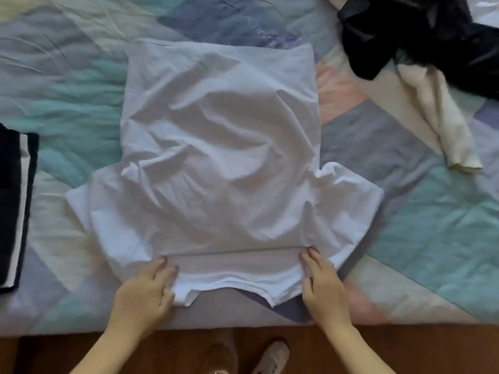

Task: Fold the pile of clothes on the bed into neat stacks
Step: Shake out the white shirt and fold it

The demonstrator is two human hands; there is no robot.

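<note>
White T-shirt (216,147): flat on the bed (418,225), collar end between both hands, long axis running straight away from them.
Left hand (147,290): fingers curled, gripping the shoulder.
Right hand (322,282): fingers extended, pressing the other shoulder.

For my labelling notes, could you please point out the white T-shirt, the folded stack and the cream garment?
white T-shirt (218,147), head view, middle of back.
folded stack (13,206), head view, top layer.
cream garment (442,114), head view, its middle.
</note>
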